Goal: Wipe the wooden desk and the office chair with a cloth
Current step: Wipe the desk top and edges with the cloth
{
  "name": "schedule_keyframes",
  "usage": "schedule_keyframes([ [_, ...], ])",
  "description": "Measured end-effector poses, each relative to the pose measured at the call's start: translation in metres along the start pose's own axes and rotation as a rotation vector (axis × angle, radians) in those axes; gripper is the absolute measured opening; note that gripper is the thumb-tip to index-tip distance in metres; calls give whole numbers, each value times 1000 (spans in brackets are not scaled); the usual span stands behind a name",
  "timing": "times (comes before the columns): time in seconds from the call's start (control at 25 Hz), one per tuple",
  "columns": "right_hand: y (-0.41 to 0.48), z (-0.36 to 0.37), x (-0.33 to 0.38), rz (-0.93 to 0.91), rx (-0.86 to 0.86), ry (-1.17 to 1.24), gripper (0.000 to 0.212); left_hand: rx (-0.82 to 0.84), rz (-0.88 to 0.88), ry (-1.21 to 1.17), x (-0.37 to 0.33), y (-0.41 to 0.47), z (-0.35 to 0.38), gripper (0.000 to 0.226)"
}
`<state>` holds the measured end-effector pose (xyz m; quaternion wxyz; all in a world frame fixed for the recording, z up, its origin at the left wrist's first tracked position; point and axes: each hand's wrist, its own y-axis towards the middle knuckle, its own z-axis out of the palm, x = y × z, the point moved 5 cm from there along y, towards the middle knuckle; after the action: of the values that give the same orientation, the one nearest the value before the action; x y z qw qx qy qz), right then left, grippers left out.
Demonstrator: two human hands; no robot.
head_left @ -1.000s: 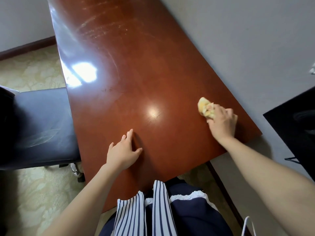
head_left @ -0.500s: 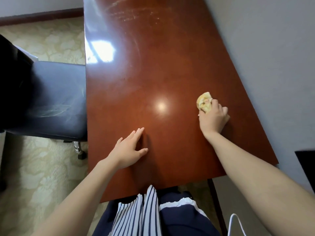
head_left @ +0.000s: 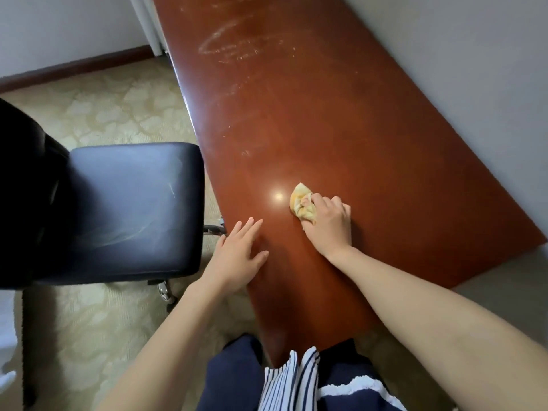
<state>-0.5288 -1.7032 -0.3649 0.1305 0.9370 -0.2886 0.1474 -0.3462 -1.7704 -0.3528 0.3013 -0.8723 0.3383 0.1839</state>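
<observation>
A glossy reddish-brown wooden desk runs from near me up toward the far wall. My right hand grips a crumpled yellow cloth and presses it onto the desk's near middle. My left hand rests flat with straight fingers on the desk's left edge. The black office chair stands left of the desk, its padded seat close to the edge. Whitish smear marks show on the far part of the desk.
A grey wall borders the desk on the right. Pale patterned carpet covers the floor around the chair. A chrome chair caster sits under the seat. A dark wooden baseboard runs along the far left wall.
My right hand has slid the cloth leftward across the desk, toward the bright reflection. The view has swung, so the chair now shows more fully at left. My left hand stays flat on the desk.
</observation>
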Motion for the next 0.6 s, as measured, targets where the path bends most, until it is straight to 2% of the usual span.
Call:
schedule_keyframes([
  [0.12,-29,10,42,36,4,-57,30,32,55,27,41,-17,-34,64],
  [0.2,-45,13,68,-28,-18,-62,32,48,83,52,63,-25,-50,63],
  [0.28,-58,16,92,-197,0,-42,34,59,96,71,79,-28,-60,63],
  [0.4,-67,24,115,-506,159,-105,36,73,113,78,93,-25,-68,62],
  [0.48,-61,25,116,-620,224,-154,33,81,130,69,95,-19,-71,63],
  [0.6,-44,26,117,-696,257,-178,29,111,139,66,95,-2,-73,64],
])
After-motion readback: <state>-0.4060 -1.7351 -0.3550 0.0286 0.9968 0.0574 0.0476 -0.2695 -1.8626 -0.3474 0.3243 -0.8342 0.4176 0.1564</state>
